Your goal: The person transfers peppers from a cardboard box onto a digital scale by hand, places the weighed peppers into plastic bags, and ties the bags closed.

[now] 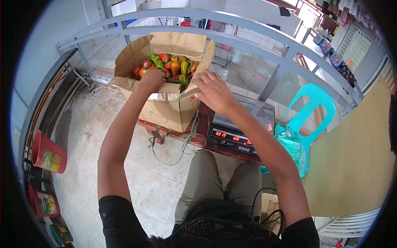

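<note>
An open cardboard box (pixel 161 113) full of red, orange and green peppers (pixel 175 67) stands in front of me. My left hand (pixel 153 80) reaches over its near edge, knuckles up, beside the peppers. Its fingertips are hidden, so whether it holds a pepper or the box edge does not show. On the other side, my right hand (pixel 211 90) has its fingers bent around the box's right flap, with the thumb lower down. Right of the box, below my right forearm, sits a digital scale (pixel 233 142) with lit red digits and a clear cover.
The box and scale rest on a reddish-brown stand (pixel 194 138), with loose string (pixel 178 151) hanging beside it. A turquoise plastic chair (pixel 314 99) bears a plastic bag (pixel 289 144). Grey railing (pixel 198 31) curves behind; red bins (pixel 49 153) stand left, and a wooden tabletop (pixel 351 165) lies right.
</note>
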